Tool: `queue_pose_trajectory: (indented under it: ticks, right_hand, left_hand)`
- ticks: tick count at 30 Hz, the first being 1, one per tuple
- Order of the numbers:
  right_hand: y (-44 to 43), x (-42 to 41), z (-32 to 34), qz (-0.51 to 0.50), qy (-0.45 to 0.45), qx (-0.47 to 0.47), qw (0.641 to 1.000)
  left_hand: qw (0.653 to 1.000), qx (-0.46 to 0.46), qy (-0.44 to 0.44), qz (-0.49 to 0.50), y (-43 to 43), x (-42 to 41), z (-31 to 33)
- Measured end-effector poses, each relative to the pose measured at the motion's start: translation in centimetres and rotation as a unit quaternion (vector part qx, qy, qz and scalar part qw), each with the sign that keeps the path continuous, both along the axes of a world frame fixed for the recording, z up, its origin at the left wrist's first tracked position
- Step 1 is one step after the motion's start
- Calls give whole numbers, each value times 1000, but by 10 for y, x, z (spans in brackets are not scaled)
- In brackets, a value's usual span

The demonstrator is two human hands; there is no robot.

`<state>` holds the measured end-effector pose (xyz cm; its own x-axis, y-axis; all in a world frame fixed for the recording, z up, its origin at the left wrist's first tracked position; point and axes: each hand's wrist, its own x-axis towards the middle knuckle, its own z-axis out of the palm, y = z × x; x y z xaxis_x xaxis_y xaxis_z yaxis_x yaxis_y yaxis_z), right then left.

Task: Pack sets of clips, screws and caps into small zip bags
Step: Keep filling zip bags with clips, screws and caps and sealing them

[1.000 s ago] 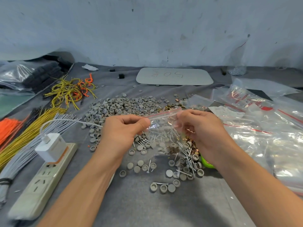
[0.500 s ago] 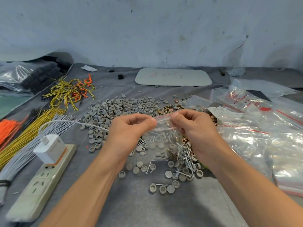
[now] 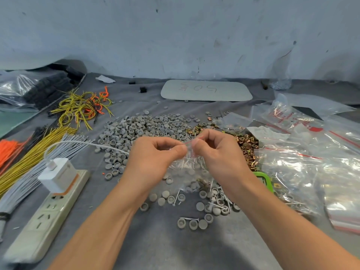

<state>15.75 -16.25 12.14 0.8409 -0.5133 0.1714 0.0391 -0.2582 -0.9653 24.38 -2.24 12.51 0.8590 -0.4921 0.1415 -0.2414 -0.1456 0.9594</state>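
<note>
Sealing now: left hand and right hand both pinch the red strip of the zip bag, fingers clamped on it. The bag hangs over loose caps, midway between the near and far edges of the counter. Next, likely: press the strip fully closed.

The only writing that can be made out is handwritten on the pale board lying flat at the back of the counter: large thin strokes, upside down from here, that seem to include "50". A smaller reddish scribble at the board's left end is too faint to read. To the right of the board and nearer the camera, a clear bag carries lines of red print, crumpled and too small to read.
</note>
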Motion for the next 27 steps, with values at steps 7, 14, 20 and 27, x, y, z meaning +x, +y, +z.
queue_pose_trajectory:
  ticks: [7,14,20,27]
  right_hand:
    - [-5,-3,1,37,15,19,999]
    - [-6,-2,2,17,-33,107,994]
    - [-14,-4,2,-5,-27,155,988]
    - [-23,-8,5,-2,-20,187,982]
  left_hand:
    - [999,-22,26,2,0,2,-2]
    - [995,-77,43,41,-2,2,-3]
    - [994,-80,56,43,-3,3,-4]
    - [992,-83,87,33,1,6,-3]
